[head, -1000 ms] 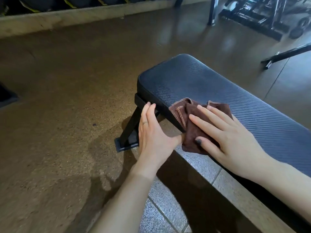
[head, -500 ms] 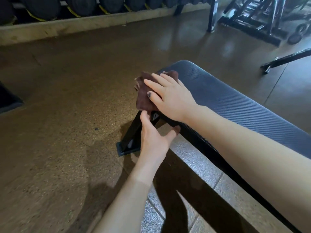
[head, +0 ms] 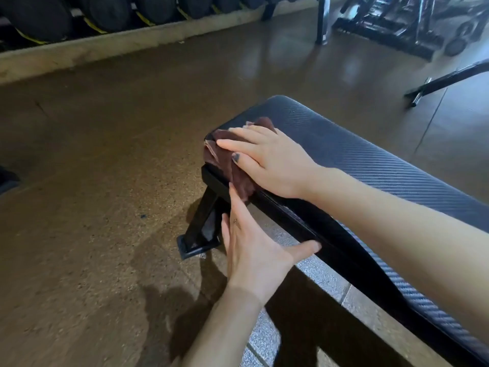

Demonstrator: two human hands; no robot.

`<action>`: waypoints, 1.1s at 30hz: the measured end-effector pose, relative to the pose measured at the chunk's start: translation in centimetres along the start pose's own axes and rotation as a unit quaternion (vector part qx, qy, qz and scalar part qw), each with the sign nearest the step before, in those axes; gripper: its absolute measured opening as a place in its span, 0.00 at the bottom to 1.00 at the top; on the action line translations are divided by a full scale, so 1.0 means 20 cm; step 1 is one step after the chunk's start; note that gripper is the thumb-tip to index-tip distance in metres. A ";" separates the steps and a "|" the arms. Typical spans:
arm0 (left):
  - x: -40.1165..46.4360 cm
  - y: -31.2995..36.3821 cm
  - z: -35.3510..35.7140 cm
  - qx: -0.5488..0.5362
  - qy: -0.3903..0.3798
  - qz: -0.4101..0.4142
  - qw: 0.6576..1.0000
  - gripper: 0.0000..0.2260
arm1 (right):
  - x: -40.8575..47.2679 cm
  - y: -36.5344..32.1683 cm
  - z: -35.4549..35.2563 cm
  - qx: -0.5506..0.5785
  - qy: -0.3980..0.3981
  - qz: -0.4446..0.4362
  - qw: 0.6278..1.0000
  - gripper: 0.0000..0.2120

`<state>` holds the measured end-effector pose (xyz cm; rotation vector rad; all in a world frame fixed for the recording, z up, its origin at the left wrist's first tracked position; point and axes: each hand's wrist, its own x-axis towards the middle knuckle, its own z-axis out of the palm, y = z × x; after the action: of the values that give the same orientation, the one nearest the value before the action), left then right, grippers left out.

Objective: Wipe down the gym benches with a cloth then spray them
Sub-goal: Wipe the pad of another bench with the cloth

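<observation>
A flat gym bench with a dark ribbed pad runs from the centre to the lower right. A crumpled brown cloth lies over the pad's near-left corner and hangs down its side. My right hand presses flat on the cloth, fingers spread toward the left. My left hand is below it, beside the bench's black frame, fingers straight, thumb touching the underside of the pad edge. It holds nothing. No spray bottle is in view.
The bench's black leg and foot stand on the brown speckled floor. Grey tiles lie under the bench. Dark round weights line a low ledge at the back. Black machine frames stand at the far right.
My right hand slid the cloth from mid-pad to the bench's end corner, then slightly down over the side edge. My left hand stayed by the frame.
</observation>
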<state>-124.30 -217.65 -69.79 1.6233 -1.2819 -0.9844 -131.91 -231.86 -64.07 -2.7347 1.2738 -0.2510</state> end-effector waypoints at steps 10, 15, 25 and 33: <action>0.01 0.04 -0.02 0.100 -0.003 0.009 0.995 0.64 | 0.36 0.27 0.04 -0.001 0.088 0.087 0.992 0.23; -0.01 0.07 -0.03 0.093 -0.011 0.003 0.996 0.64 | 0.24 0.57 -0.04 0.008 0.067 0.187 0.980 0.22; 0.01 0.04 -0.04 0.085 -0.011 0.015 0.996 0.64 | -0.67 0.52 -0.08 0.005 0.081 0.187 0.979 0.30; 0.02 0.04 -0.03 0.086 -0.018 0.008 0.996 0.64 | -0.07 0.46 -0.05 -0.048 0.057 0.159 0.984 0.22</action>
<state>-124.01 -218.07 -68.79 1.7290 -1.4360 -0.9173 -139.94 -236.71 -64.86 -2.5685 1.7708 -0.3269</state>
